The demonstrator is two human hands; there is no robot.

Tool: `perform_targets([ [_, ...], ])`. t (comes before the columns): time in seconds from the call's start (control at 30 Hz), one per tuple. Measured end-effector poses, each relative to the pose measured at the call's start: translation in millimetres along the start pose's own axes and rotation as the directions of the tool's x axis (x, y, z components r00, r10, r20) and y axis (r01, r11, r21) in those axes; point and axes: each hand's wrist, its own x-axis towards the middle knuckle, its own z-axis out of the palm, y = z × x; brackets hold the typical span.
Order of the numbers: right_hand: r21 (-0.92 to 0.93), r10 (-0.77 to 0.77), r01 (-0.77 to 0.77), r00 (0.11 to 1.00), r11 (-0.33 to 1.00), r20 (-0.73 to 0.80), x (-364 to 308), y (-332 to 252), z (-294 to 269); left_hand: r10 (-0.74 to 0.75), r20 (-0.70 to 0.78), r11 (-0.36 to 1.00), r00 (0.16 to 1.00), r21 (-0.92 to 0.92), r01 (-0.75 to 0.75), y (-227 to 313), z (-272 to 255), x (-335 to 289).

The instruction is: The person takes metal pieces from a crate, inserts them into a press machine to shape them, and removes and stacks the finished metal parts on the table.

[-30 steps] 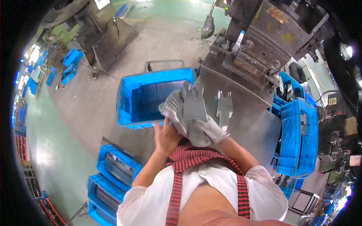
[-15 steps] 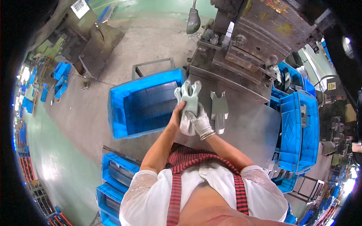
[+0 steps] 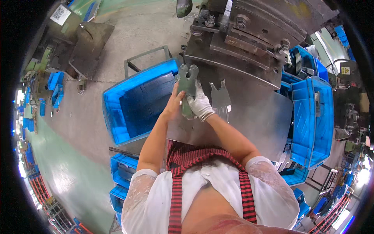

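Clasping forked grey metal plates [image 3: 188, 84] from both sides, the bare left hand [image 3: 172, 103] and the gloved right hand [image 3: 200, 104] are closed around them over the dark desk [image 3: 257, 117]. More metal pieces [image 3: 221, 98] lie just right of the glove. A blue bin [image 3: 112, 117] stands to the left, a heavy machine [image 3: 243, 46] rises beyond, and blue crates [image 3: 303, 124] stand at the right.

There is 1 bare left hand [image 3: 173, 106] and 1 white-gloved right hand [image 3: 200, 104], 2 hands in all, with 1 bundle of grey-green, fork-ended flat metal plates [image 3: 187, 82] between them. On 1 smooth dark metal table [image 3: 259, 113] lies 1 stack of grey notched metal plates [image 3: 221, 97]; neither pile's plates can be counted. 1 large blue rectangular plastic bin [image 3: 110, 117] and at least 5 other blue crates [image 3: 303, 124] show.
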Motion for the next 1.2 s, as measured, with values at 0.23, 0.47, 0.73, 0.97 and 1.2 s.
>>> perform_targets([
  [0.23, 0.417, 0.049, -0.099, 0.991, 0.904, 0.128, 1, -2, -5, -0.087, -0.057, 0.933, 0.995, -0.354, 0.061, 38, 21, -10],
  [0.47, 0.268, -0.023, 0.028, 0.999, 0.963, -0.023, -10, -7, -8, -0.116, -0.054, 0.969, 0.992, -0.224, 0.101, 37, 24, 10],
  [0.73, -0.391, -0.025, -0.133, 0.927, 0.911, -0.374, -20, 27, -100, -0.056, -0.257, 0.998, 0.965, 0.021, 0.064, 33, 22, 6],
  [0.97, -0.536, -0.163, -0.059, 0.920, 0.842, -0.357, -34, 52, -96, 0.030, -0.449, 0.945, 0.893, 0.305, 0.122, 60, -5, 2],
  [1.2, 0.630, -0.155, 0.043, 0.980, 0.775, 0.123, -34, 10, -99, -0.105, -0.278, 0.984, 0.955, -0.171, 0.058, 126, 84, 24],
])
